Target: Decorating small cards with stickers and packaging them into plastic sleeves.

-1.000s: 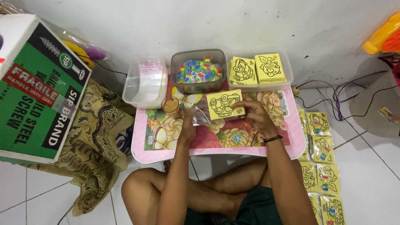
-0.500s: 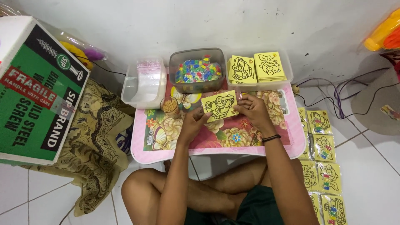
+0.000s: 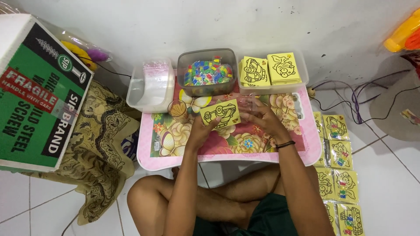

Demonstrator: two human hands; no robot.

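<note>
Now holding a thin yellow card [image 3: 221, 114], light and bendy, left hand [image 3: 202, 130] pinching its lower edge, right hand [image 3: 261, 117] fingers curled by its right edge, grip unclear.

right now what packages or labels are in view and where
cardboard box: far left, big, green and black with a red label
clear-bagged cards: floor at right, yellow squares in rows
yellow card: held by both hands over the pink table

Pink floral table [image 3: 306, 144]: three tubs [image 3: 151, 98], glass [image 3: 177, 108].
</note>
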